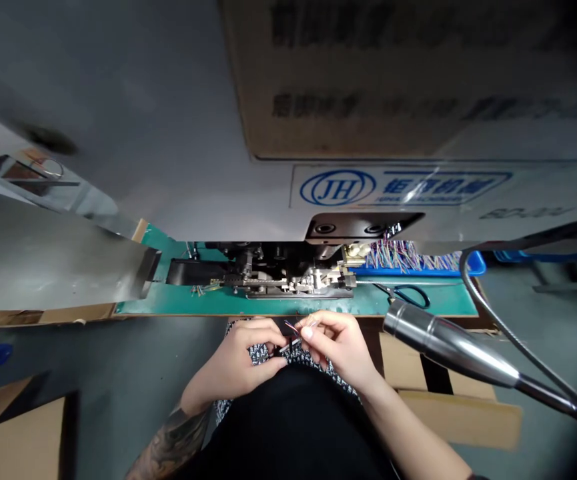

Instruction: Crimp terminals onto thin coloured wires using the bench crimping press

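Note:
My left hand [248,357] and my right hand [341,343] are close together above my lap, just in front of the green table edge [408,308]. Both pinch a thin bundle of small coloured wires [292,335] between their fingertips. The wire ends stick up a little between the two hands. Right behind the hands stands the dark metal machine head [283,275] on the green table.
A blue tray [471,265] with several coloured wires sits at the back right, with scissors [411,295] in front of it. A shiny metal lamp head [443,343] on a flexible arm reaches in from the right. A metal chute [53,260] lies on the left; cardboard boxes [463,413] stand below.

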The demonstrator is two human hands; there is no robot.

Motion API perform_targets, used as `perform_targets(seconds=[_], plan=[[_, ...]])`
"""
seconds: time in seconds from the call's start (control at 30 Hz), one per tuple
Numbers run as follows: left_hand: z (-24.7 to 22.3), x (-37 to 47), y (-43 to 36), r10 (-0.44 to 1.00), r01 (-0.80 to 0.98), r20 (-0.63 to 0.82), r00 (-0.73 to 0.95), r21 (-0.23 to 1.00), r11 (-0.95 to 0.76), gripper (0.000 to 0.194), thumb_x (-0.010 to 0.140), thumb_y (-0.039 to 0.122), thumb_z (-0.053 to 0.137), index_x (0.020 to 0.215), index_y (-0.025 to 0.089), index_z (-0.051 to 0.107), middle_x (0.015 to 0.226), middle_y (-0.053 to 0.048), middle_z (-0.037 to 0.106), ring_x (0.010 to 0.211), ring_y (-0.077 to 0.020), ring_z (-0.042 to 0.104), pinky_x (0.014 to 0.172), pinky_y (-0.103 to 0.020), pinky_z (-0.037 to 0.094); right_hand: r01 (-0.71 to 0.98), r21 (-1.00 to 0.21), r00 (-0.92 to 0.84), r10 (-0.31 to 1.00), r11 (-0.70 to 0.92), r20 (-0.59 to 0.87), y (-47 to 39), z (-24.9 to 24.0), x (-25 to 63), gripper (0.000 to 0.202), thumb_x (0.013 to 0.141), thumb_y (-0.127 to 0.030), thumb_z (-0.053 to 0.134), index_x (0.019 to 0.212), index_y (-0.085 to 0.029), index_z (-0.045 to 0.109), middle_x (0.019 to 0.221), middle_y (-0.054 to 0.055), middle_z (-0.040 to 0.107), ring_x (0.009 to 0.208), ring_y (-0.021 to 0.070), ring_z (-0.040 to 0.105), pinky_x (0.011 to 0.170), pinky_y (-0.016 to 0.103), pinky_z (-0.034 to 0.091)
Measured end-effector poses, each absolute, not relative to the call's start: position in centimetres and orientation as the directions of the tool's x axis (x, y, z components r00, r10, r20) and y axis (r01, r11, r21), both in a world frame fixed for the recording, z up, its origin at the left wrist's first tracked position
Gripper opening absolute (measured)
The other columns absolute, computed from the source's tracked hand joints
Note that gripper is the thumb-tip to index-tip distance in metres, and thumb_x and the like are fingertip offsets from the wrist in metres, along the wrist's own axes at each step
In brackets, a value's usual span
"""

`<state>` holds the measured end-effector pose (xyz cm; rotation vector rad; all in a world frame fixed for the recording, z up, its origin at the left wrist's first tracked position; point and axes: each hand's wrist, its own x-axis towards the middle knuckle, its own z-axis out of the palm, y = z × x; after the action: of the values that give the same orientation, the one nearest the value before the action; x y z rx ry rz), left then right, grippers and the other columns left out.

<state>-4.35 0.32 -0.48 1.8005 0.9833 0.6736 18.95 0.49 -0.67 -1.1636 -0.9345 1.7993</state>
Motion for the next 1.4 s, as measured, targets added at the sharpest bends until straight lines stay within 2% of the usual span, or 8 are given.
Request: perform_targets(seconds=[0.17, 0.27, 0.37, 0.47, 0.7, 0.93, 1.13, 1.4], plan=[[0.4, -3.5, 0.3, 0.854, 0.354, 0.106, 0.51, 0.879, -0.321, 0.009, 0.092, 0.018, 0.076, 0.096, 0.026, 0.073, 0.083, 0.001, 0.077, 0.072, -0.0192, 0.069, 0.117, -0.06, 0.051, -0.223, -0.879, -0.275, 0.892, -0.422, -0.358, 1.0, 0.3, 18.8, 0.032, 0.091, -0.049, 0.086, 0.079, -0.02, 0.08, 0.065, 0.001, 0.073, 0.045, 0.01, 0.058, 0.04, 0.019, 0.047], [0.3, -2.8, 0.6, 0.869, 0.315, 0.175, 0.462, 0.884, -0.345, 0.014, 0.096, 0.015, 0.068, 0.085, 0.024, 0.07, 0.075, 0.001, 0.074, 0.068, -0.0172, 0.068, 0.11, -0.054, 0.058, -0.252, -0.888, -0.257, 0.912, -0.383, -0.321, 1.2, 0.9, 18.5, 0.03, 0.092, -0.047, 0.085, 0.079, -0.02, 0.081, 0.067, 0.002, 0.076, 0.047, 0.012, 0.063, 0.044, 0.022, 0.054], [-0.1, -2.1, 0.7, 0.893, 0.281, 0.234, 0.385, 0.892, -0.355, 0.015, 0.096, 0.013, 0.065, 0.084, 0.022, 0.068, 0.08, -0.002, 0.075, 0.076, -0.0184, 0.072, 0.089, -0.041, 0.065, -0.279, -0.906, -0.183, 0.944, -0.319, -0.275, 1.1, 1.0, 18.2, 0.023, 0.094, -0.043, 0.085, 0.087, -0.021, 0.085, 0.071, 0.003, 0.08, 0.052, 0.0139, 0.07, 0.049, 0.022, 0.06], [-0.3, -1.8, 0.7, 0.901, 0.279, 0.251, 0.354, 0.891, -0.358, 0.016, 0.096, 0.011, 0.064, 0.085, 0.021, 0.065, 0.08, -0.002, 0.072, 0.074, -0.017, 0.069, 0.073, -0.033, 0.06, -0.285, -0.924, -0.123, 0.965, -0.256, -0.23, 0.8, 0.5, 18.2, 0.019, 0.094, -0.04, 0.084, 0.092, -0.022, 0.087, 0.071, 0.003, 0.081, 0.052, 0.0149, 0.072, 0.049, 0.023, 0.062], [-1.2, -1.2, 1.1, 0.861, 0.392, 0.402, 0.311, 0.771, -0.502, 0.014, 0.098, 0.007, 0.062, 0.096, 0.021, 0.065, 0.088, -0.004, 0.074, 0.082, -0.0177, 0.074, 0.075, -0.029, 0.061, -0.145, -0.983, 0.016, 0.993, -0.114, -0.117, 1.4, 0.0, 18.2, 0.018, 0.093, -0.036, 0.084, 0.082, -0.022, 0.084, 0.063, 0.002, 0.076, 0.047, 0.0169, 0.067, 0.047, 0.029, 0.061], [-2.7, -0.2, 1.4, 0.817, 0.596, 0.542, 0.197, 0.596, -0.539, 0.013, 0.099, 0.007, 0.064, 0.101, 0.02, 0.065, 0.093, -0.005, 0.074, 0.085, -0.0182, 0.076, 0.077, -0.028, 0.062, -0.167, -0.955, 0.113, 0.958, -0.244, -0.264, 2.6, 1.2, 16.7, 0.034, 0.091, -0.047, 0.083, 0.071, -0.02, 0.078, 0.058, 0.001, 0.071, 0.045, 0.0132, 0.06, 0.044, 0.024, 0.051], [-2.5, 0.1, 1.6, 0.826, 0.62, 0.531, 0.189, 0.588, -0.52, 0.012, 0.101, 0.008, 0.063, 0.103, 0.02, 0.066, 0.093, -0.005, 0.073, 0.084, -0.0171, 0.075, 0.076, -0.027, 0.061, -0.212, -0.941, 0.137, 0.945, -0.265, -0.297, 3.3, 1.1, 16.4, 0.04, 0.093, -0.04, 0.08, 0.06, -0.019, 0.072, 0.051, -0.002, 0.063, 0.04, 0.009, 0.05, 0.041, 0.021, 0.04], [-2.4, 0.2, 1.7, 0.837, 0.62, 0.52, 0.17, 0.604, -0.501, 0.013, 0.101, 0.007, 0.062, 0.102, 0.02, 0.064, 0.092, -0.004, 0.071, 0.084, -0.0163, 0.075, 0.077, -0.026, 0.061, -0.245, -0.931, 0.153, 0.938, -0.27, -0.312, 3.5, 0.9, 16.0, 0.041, 0.092, -0.038, 0.08, 0.058, -0.019, 0.07, 0.048, -0.002, 0.061, 0.038, 0.0085, 0.048, 0.04, 0.02, 0.038]])
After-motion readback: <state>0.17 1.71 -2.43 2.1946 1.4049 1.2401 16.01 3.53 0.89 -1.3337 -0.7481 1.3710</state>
